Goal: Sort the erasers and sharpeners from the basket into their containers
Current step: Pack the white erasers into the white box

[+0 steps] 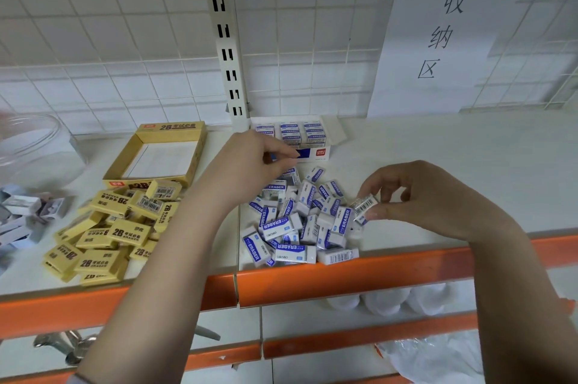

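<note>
Shelf (438, 145): white, orange front edge
Left hand (250, 161): fingers curled by white box (312, 153), can't tell if holding
Right hand (419, 196): pinching one eraser (364, 206)
White pile (300, 221): roughly 30, centre
Yellow pile (115, 227): about 15, lower left
Yellow box (162, 155): one, open
Sharpeners (22, 214): far left, blurry

White-and-blue erasers (300, 224) lie jumbled in a heap near the shelf's front edge, one held up at the heap's right side, barcode showing. Behind them an open white eraser box (294, 136) holds neat rows. Yellow 2B erasers (109, 227) lie piled to the left, before an open, unfilled yellow box (159, 155). Grey sharpeners (25, 214) lie at the left edge.
</note>
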